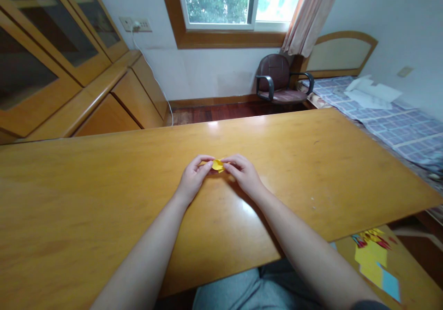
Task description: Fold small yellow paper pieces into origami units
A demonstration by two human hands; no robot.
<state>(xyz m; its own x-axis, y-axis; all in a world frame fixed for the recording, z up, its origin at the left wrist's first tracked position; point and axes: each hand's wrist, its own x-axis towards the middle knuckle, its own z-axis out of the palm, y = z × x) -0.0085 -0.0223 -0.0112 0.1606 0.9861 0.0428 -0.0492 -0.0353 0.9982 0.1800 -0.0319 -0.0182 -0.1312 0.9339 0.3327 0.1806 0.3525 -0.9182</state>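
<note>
The yellow paper [218, 165] sits pinched between your left hand [194, 177] and right hand [244, 173]. Both rest on the table [104, 199], near its middle.

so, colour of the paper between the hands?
Yellow: the folded paper pinched over the table, clearest in the head view.

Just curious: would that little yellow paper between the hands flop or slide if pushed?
Probably very light: the yellow paper is tiny, pinched between left hand and right hand. It might slide on the glossy table. Folds likely stiffen it.
</note>
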